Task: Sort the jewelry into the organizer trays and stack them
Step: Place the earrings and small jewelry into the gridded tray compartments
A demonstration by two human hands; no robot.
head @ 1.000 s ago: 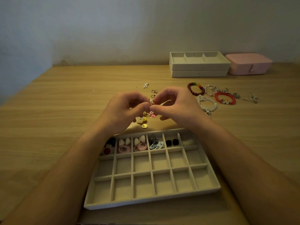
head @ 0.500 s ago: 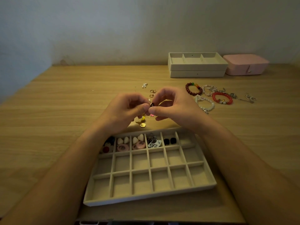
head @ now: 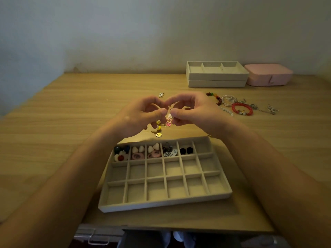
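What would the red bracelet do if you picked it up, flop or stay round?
The red bracelet would probably droop somewhat, since it is separate beads strung in a loop. It looks light, just small beads. Its round beads might roll slightly if pushed across the table.

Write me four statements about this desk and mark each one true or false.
1. The left hand and the right hand both pinch a small dangling piece above the table. True.
2. Jewelry fills the nearest row of the grid tray. False: only its far row holds pieces.
3. The pink box sits to the right of the two stacked trays. True.
4. The red bracelet lies inside the grid tray. False: it lies on the table, to the right of the hands.
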